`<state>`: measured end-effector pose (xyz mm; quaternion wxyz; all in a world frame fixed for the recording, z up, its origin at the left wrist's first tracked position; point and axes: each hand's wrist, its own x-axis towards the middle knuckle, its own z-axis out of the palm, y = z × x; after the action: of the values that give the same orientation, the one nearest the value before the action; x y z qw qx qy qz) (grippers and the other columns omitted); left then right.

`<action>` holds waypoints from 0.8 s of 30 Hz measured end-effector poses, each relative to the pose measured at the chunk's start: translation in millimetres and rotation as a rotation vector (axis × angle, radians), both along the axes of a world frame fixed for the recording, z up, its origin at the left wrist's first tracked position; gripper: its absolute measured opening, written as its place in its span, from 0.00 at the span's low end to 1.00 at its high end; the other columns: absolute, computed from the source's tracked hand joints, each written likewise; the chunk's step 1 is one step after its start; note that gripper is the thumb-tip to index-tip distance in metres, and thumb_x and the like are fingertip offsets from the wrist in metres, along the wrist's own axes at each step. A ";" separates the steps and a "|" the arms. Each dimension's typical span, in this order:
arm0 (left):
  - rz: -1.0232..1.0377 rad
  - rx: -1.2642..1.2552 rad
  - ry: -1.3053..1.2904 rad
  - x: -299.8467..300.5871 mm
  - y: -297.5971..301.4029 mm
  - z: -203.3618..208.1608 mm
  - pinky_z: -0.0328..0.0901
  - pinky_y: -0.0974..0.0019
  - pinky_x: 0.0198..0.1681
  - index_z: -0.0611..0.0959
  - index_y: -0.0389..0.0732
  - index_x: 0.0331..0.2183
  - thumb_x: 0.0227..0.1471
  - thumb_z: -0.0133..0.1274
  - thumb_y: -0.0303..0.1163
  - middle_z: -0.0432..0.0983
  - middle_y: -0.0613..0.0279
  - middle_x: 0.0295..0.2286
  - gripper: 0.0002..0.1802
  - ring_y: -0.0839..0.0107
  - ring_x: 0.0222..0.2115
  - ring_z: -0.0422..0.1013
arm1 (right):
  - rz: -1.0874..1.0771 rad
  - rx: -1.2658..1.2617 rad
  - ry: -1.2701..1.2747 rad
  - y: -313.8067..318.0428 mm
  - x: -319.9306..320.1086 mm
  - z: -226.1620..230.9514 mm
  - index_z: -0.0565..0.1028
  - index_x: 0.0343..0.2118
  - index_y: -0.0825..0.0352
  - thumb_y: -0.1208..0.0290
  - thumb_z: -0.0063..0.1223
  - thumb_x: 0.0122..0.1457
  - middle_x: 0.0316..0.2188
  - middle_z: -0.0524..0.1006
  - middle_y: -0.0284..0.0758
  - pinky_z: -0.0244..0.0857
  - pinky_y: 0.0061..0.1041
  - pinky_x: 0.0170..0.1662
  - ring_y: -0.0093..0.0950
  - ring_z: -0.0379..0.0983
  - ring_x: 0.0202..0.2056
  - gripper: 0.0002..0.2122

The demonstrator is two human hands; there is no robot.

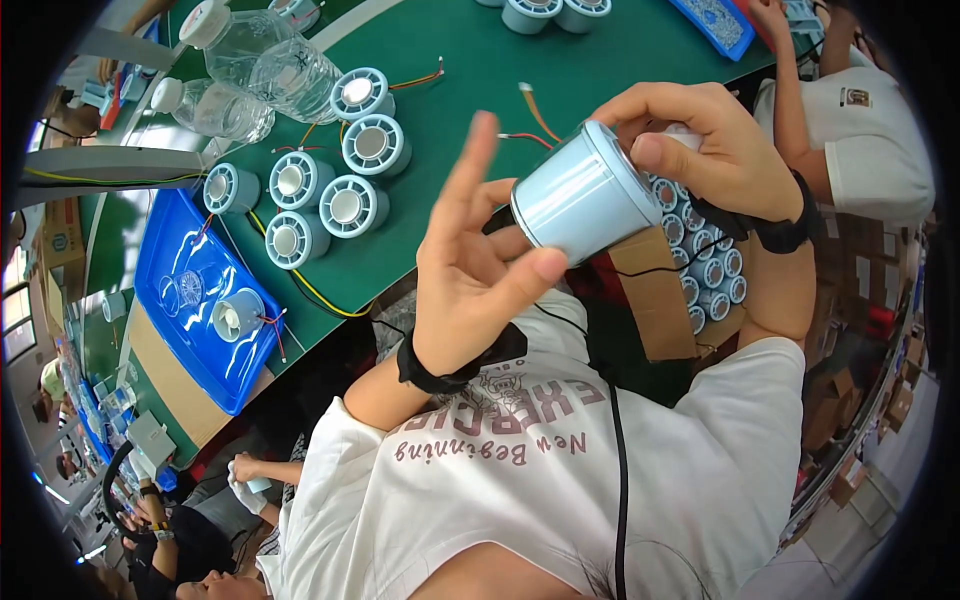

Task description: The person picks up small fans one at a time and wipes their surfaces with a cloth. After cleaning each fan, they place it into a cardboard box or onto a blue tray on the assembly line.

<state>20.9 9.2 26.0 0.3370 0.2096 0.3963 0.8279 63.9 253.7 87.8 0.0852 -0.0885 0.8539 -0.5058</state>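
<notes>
A light blue, cup-shaped housing [585, 195] is tilted sideways in front of my chest. My right hand [715, 140] grips its ridged end, thumb and fingers bent around the rim; a small white piece shows by the thumb, its kind unclear. My left hand [455, 275] is open at the other end, its index finger raised and slightly blurred. Its thumb is close to the housing's lower edge; whether it touches I cannot tell. Beyond the housing lie thin wires with a white connector [525, 88]. Several similar round units [346, 207] with silver centres stand on the green table [440, 150].
Clear plastic bottles [270, 65] stand at the far left. A blue tray [165, 290] holds a clear round part and a wired unit [240, 315]. A cardboard box [655, 300] of similar units is at my right. Other people work nearby; a black cable hangs down my shirt.
</notes>
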 end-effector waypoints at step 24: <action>-0.294 -0.390 -0.179 -2.2 6.5 -14.7 0.73 0.59 0.44 0.52 0.36 0.63 0.65 0.33 0.40 0.72 0.37 0.44 0.30 0.49 0.42 0.75 | -1.024 0.679 -0.358 134.1 171.1 -117.4 0.72 0.48 0.67 0.55 0.68 0.45 0.32 0.79 0.38 0.67 0.26 0.41 0.28 0.75 0.34 0.30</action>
<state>18.8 15.6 11.3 0.5215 0.1219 0.4823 0.6932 235.0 387.8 -29.6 -0.0026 0.4485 0.8732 -0.1909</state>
